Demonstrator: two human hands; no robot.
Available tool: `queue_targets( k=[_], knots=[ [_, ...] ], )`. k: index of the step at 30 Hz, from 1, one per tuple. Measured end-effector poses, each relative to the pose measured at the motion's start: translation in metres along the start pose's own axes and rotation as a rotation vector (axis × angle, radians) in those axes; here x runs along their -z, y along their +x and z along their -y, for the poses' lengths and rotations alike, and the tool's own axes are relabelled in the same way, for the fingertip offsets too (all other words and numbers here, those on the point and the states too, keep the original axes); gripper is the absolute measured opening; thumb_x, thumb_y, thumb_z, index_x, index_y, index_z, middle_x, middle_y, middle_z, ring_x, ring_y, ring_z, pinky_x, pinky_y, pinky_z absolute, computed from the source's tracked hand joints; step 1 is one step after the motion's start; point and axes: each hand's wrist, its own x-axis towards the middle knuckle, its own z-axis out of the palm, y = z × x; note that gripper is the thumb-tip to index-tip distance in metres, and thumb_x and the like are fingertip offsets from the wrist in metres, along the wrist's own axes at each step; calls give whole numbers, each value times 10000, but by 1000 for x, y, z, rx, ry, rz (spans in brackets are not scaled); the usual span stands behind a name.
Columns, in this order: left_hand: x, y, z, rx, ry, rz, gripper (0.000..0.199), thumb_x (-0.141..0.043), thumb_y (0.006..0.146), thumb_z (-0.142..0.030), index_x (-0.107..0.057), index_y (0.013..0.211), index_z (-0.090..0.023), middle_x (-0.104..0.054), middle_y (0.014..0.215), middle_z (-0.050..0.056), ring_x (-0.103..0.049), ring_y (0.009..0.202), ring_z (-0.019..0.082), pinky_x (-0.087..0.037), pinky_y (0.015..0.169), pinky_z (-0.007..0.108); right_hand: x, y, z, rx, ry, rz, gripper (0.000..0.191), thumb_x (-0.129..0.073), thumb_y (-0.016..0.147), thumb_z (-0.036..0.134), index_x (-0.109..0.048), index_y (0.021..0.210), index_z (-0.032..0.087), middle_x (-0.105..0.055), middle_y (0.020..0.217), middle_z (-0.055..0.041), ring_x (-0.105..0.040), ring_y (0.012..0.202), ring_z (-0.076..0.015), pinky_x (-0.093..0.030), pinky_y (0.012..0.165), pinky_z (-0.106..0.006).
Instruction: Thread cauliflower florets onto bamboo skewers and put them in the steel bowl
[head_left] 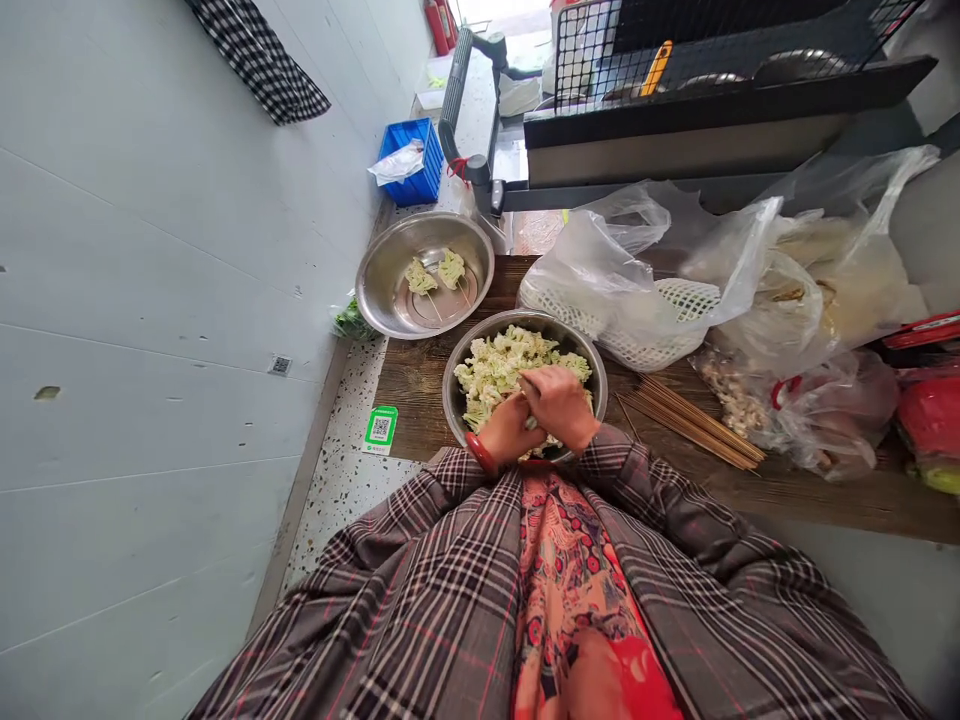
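My left hand (510, 430), with a red bangle at its wrist, is closed over the near part of a metal bowl (448, 400) filled with cauliflower florets (496, 365). My right hand (562, 405) is closed too and crosses close above the left one. What the fingers of either hand hold is too small to make out. Behind and to the left, a wider metal basin (379, 300) holds two skewered cauliflower pieces (436, 273). Bare wooden skewers (694, 420) lie in a bundle on the wooden table (409, 395), right of the bowl.
Clear plastic bags (607, 270) crowd the table's right side. A blue crate (424, 165) stands beyond the basin. A green QR card (381, 429) lies at the left edge, near the white wall (172, 330). A black wire rack (720, 90) spans the back.
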Motion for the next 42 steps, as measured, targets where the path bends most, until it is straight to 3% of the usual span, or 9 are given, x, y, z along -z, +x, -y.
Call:
queue_targets(
  k=[4,9,11,17,23,28,33,39,42],
  knots=[
    [21,-5,4,-6,-49,-99,251,-690,677,-262,-673,908,-164,-617,1025,90,-548,1008,225,-407,951,389,9,19,-25,-188,98,-93,367,-424,920,413,-639,764,161,-654,736,-79,-590,709,-198,-431,670,-296],
    [44,-16,10,-21,-320,-169,405,-701,712,-342,-652,1087,-195,-585,1194,99,-487,1174,245,-301,1068,416,29,23,-41,-133,298,-151,337,-485,877,444,-661,923,160,-680,922,-94,-605,882,-222,-465,793,-340],
    [42,-18,11,19,-446,-177,419,-658,749,-361,-639,1136,-200,-584,1226,92,-478,1196,246,-294,1076,406,35,17,-34,-155,378,-138,339,-492,873,437,-667,956,159,-684,967,-91,-605,921,-226,-469,829,-355],
    [30,-18,14,127,-655,-291,361,-569,808,-343,-658,1127,-200,-582,1256,85,-478,1210,241,-323,1062,395,41,-13,0,-485,697,36,387,-558,818,499,-706,880,147,-719,833,-59,-655,813,-230,-535,757,-352],
    [22,-19,13,164,-869,-356,720,-717,671,-258,-462,1342,-200,-504,1345,98,-495,1194,227,-359,1033,367,32,-26,18,-568,906,29,390,-608,789,475,-706,998,162,-721,1003,-60,-674,925,-237,-534,888,-411],
    [20,-23,4,188,-1104,-218,538,-733,678,-305,-583,1169,-145,-644,1142,117,-567,1116,256,-381,1015,415,32,-31,21,-519,950,28,355,-588,817,443,-698,1031,182,-696,1083,-69,-641,1047,-251,-491,971,-425],
    [19,-29,-3,266,-1282,-247,538,-733,697,-316,-522,1183,-224,-640,1142,66,-607,1044,205,-452,937,383,31,-35,24,-505,937,35,399,-587,816,468,-681,1067,172,-693,1091,-79,-648,1035,-245,-496,961,-431],
    [22,-34,-8,254,-1242,-108,626,-693,738,-349,-461,1303,-213,-581,1248,121,-591,1070,249,-488,879,396,39,-34,26,-476,910,17,416,-590,805,496,-689,1036,165,-695,1081,-93,-650,1025,-263,-516,933,-427],
    [24,-34,-7,227,-1183,-174,622,-717,713,-322,-499,1279,-186,-599,1221,119,-581,1079,250,-464,916,397,43,-39,20,-490,817,11,397,-574,825,482,-679,1037,164,-718,996,-91,-693,882,-253,-577,789,-392]
  ],
)
